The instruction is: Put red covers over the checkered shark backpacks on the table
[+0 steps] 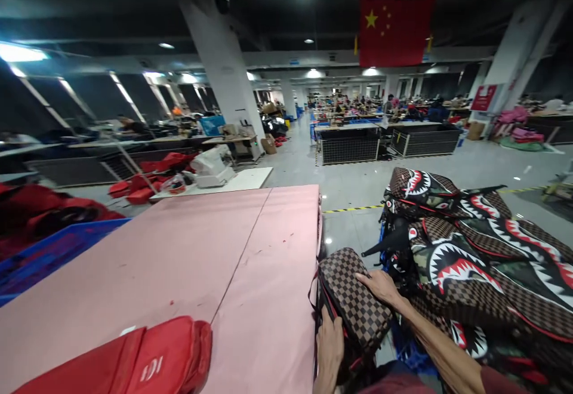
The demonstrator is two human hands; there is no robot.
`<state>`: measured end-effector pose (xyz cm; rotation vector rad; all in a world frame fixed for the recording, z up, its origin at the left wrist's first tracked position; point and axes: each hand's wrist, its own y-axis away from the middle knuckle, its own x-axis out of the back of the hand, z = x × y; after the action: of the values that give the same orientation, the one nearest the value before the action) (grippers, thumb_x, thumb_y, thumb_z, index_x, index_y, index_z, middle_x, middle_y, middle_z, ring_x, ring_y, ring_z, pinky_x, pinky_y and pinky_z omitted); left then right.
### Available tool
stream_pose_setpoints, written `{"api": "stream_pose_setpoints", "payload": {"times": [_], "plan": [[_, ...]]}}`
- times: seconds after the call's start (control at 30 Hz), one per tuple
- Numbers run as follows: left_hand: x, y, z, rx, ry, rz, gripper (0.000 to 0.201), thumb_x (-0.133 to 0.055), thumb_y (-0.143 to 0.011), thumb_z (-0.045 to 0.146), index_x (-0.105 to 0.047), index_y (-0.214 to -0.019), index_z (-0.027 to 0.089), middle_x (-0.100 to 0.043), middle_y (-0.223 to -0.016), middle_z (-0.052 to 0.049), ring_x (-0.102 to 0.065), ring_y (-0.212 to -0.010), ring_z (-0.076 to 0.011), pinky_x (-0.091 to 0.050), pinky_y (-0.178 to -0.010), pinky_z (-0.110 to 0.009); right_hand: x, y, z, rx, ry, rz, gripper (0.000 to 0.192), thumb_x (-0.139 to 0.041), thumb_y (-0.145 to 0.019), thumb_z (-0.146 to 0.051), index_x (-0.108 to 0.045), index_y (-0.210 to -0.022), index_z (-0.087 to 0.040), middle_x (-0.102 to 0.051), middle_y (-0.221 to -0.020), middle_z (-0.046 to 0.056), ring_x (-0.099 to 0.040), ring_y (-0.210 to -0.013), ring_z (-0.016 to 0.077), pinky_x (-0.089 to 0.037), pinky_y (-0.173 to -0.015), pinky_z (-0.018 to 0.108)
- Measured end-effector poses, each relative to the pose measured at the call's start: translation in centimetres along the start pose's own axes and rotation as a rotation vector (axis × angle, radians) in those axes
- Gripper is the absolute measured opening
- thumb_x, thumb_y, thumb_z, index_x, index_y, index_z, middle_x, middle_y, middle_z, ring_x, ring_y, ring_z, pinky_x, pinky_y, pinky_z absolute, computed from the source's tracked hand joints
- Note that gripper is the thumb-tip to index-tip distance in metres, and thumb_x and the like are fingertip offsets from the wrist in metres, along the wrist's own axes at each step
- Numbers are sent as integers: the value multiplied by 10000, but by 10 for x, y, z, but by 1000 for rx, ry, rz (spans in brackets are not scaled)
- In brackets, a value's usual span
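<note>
We held a brown checkered fabric bag (353, 304) just beside the pink-topped bench (179, 274). Our left hand (330, 341) gripped its near edge, our right hand (381, 286) lay flat on top. Shark-mouth printed bags (470, 256) were piled beside it.

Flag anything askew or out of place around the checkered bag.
The checkered bag hangs off the pink table's right edge, tilted, with both hands on it. Beside it, shark-mouth bags lie in a loose, jumbled heap.

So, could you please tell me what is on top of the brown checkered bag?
Both hands lie on the brown checkered bag: right hand on top, left hand at its near edge. What lies underneath is covered.
</note>
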<state>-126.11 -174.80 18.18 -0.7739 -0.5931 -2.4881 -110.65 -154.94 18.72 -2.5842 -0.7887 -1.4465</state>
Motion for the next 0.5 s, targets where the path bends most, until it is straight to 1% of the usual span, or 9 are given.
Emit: {"api": "stream_pose_setpoints", "payload": {"times": [0.07, 0.1, 0.17, 0.23, 0.3, 0.33, 0.43, 0.5], "plan": [[9, -1, 4, -8, -2, 15, 720, -338, -1108, 303, -368, -1757, -9, -582, -1713, -275, -661, -1516, -340, -471, -1269, -403, 6, 1, -5, 24, -21, 25, 635, -435, -1102, -676, -618, -705, -216, -785, -859, 116, -673, -840, 250, -354, -717, 326], [13, -1, 7, -6, -3, 28, 716, -348, -1111, 319, -381, -1748, -5, -591, -1704, -278, -663, -1514, -344, -483, -1262, -414, 11, 2, -8, 38, -45, 38, 624, -447, -1088, -672, -522, -666, -218, -752, -799, 103, -603, -785, 227, -321, -699, 330], [25, 2, 16, 5, 5, 66, 700, -390, -1117, 376, -423, -1732, 44, -713, -1577, -262, -724, -1433, -342, -535, -1207, -427, 26, 4, -17, 70, -120, 69, 620, -447, -1049, -698, -353, -653, -230, -653, -675, 64, -454, -735, 202, -279, -678, 341], [40, 10, 29, -1, 65, 120, 700, -447, -1122, 480, -456, -1723, 122, -822, -1392, -211, -795, -1299, -334, -585, -1141, -433, 49, 8, -30, 124, -223, 108, 632, -432, -1010, -754, -287, -675, -239, -501, -596, 10, -370, -736, 189, -264, -670, 338], [55, 23, 45, -64, 219, 206, 741, -505, -1112, 585, -455, -1729, 175, -852, -1299, -172, -816, -1240, -318, -609, -1120, -434, 80, 14, -45, 189, -335, 170, 659, -431, -982, -818, -287, -690, -245, -368, -617, -25, -347, -730, 168, -257, -665, 321], [62, 31, 54, -118, 321, 260, 769, -534, -1105, 614, -440, -1738, 187, -846, -1311, -167, -811, -1254, -306, -608, -1137, -434, 97, 17, -53, 215, -387, 205, 671, -441, -978, -839, -293, -699, -246, -342, -649, -30, -342, -722, 157, -254, -660, 315], [77, 54, 80, -279, 601, 471, 871, -634, -1067, 645, -388, -1761, 178, -800, -1401, -189, -771, -1343, -292, -580, -1214, -463, 156, 28, -73, 241, -523, 323, 711, -502, -960, -893, -336, -706, -249, -346, -701, -30, -341, -713, 142, -255, -637, 307], [80, 63, 89, -310, 681, 619, 971, -732, -999, 665, -390, -1757, 164, -763, -1445, -216, -732, -1409, -324, -558, -1249, -516, 197, 33, -79, 218, -589, 452, 747, -533, -928, -942, -366, -694, -252, -356, -701, -29, -344, -703, 140, -255, -619, 309]]}}
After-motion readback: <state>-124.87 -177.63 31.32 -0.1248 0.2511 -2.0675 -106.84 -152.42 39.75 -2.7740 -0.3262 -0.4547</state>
